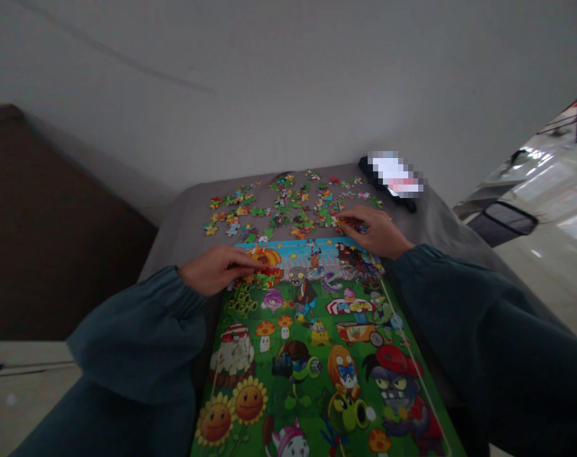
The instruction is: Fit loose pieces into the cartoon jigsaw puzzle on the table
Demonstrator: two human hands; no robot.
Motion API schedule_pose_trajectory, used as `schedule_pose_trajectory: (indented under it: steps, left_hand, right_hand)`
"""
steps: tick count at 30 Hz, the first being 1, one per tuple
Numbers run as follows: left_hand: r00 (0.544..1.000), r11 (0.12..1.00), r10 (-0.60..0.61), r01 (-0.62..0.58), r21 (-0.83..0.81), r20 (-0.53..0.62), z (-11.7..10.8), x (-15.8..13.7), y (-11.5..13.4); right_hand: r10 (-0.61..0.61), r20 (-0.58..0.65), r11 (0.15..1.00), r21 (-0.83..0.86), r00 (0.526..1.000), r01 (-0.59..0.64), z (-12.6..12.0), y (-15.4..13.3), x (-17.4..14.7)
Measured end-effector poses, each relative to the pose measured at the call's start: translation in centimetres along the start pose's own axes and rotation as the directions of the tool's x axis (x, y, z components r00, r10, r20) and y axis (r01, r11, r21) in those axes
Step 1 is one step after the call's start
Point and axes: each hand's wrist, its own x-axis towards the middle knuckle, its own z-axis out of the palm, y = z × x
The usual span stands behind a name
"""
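A colourful cartoon puzzle board (292, 374) lies lengthwise in front of me, with plants and zombies on green ground and a blue strip at its far end. Over the board's upper left, my left hand (221, 268) is closed in a pinch on a small red and green puzzle piece (267, 279). My right hand (371, 230) reaches past the far right corner to the loose puzzle pieces (302, 219). Its fingers are bent together among the nearest pieces; whatever they hold is too small to make out.
Loose pieces are spread over the far part of a grey cloth-covered table (188, 212). A phone with a lit, blurred screen (395, 176) lies at the back right. Behind stands a pale wall (269, 89); a dark brown panel (54, 235) is at the left.
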Motion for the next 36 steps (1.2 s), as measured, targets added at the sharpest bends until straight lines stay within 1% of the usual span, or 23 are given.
schedule_pose_trajectory:
  steps: [4,8,10,14,17,19,21,22,23,24,25,26,27,28,29,31,32,34,36]
  left_hand:
    - [1.0,1.0,0.018,-0.018,-0.003,-0.016,0.1,0.1,0.0]
    - [1.0,0.999,0.025,-0.025,0.029,-0.005,0.1,0.1,0.0]
    - [0.999,0.998,0.029,-0.027,0.052,-0.022,0.0,0.0,0.0]
    - [0.997,0.993,0.001,0.009,0.117,-0.083,-0.1,-0.1,0.0]
    - [0.994,0.988,-0.023,0.038,0.146,-0.106,0.1,0.0,-0.1]
    - [0.994,0.987,-0.027,0.043,0.154,-0.104,0.3,0.1,-0.2]
    - [0.996,0.988,-0.031,0.043,0.145,-0.086,0.6,0.2,-0.4]
    - [0.996,0.99,-0.037,0.048,0.134,-0.079,0.8,0.3,-0.6]
    - [0.996,0.991,-0.046,0.055,0.119,-0.077,0.9,0.4,-0.7]
    - [0.995,0.992,-0.059,0.067,0.103,-0.08,1.0,0.4,-0.7]
    - [0.994,0.993,-0.072,0.08,0.087,-0.087,1.1,0.5,-0.8]
    - [0.992,0.993,-0.085,0.092,0.074,-0.095,1.2,0.6,-0.9]
    - [0.991,0.993,-0.093,0.099,0.062,-0.098,1.2,0.6,-0.9]
    - [0.991,0.993,-0.097,0.102,0.054,-0.096,1.2,0.7,-1.0]
    - [0.991,0.994,-0.096,0.101,0.049,-0.092,1.2,0.7,-1.1]
    - [0.993,0.995,-0.088,0.092,0.039,-0.084,1.2,0.8,-1.4]
    - [0.993,0.996,-0.086,0.089,0.031,-0.079,1.2,0.8,-1.5]
    - [0.994,0.996,-0.089,0.089,0.008,-0.065,1.1,0.7,-1.8]
    - [0.994,0.996,-0.095,0.094,-0.009,-0.048,1.0,0.6,-2.1]
  right_hand:
    - [0.006,-0.002,1.0,0.007,1.0,-0.006,0.1,0.0,0.0]
    - [-0.015,-0.006,1.0,0.0,1.0,0.015,0.1,0.0,0.0]
    - [-0.018,-0.006,1.0,-0.005,1.0,0.018,0.2,0.1,-0.1]
    - [-0.016,0.003,1.0,0.001,1.0,0.016,0.2,0.3,-0.1]
    - [-0.009,0.009,1.0,0.007,1.0,0.008,0.2,0.2,-0.1]
    - [0.02,-0.007,0.999,0.035,1.0,-0.02,0.2,0.0,0.1]
    - [0.125,-0.076,0.983,0.145,0.989,-0.113,0.0,-0.7,0.4]
    - [0.205,-0.099,0.952,0.253,0.974,-0.175,-0.1,-1.2,0.5]
    - [0.29,-0.086,0.893,0.382,0.953,-0.237,-0.3,-1.9,0.6]
    - [0.361,-0.026,0.805,0.514,0.932,-0.297,-0.5,-2.7,0.7]
    - [0.398,0.081,0.699,0.619,0.914,-0.359,-0.7,-3.6,0.6]
    - [0.398,0.205,0.6,0.68,0.894,-0.422,-0.8,-4.6,0.5]
    - [0.379,0.326,0.519,0.7,0.866,-0.49,-0.9,-5.6,0.4]
    - [0.366,0.408,0.454,0.706,0.836,-0.544,-0.9,-6.5,0.2]
    - [0.349,0.463,0.4,0.713,0.815,-0.576,-0.9,-7.4,0.0]
    - [0.327,0.538,0.304,0.719,0.777,-0.626,-0.6,-8.5,-0.3]
    - [0.328,0.557,0.27,0.719,0.763,-0.641,-0.5,-8.8,-0.4]
    - [0.353,0.564,0.235,0.719,0.747,-0.654,-0.3,-9.0,-0.5]
    - [0.383,0.548,0.23,0.723,0.744,-0.651,-0.4,-8.9,-0.4]
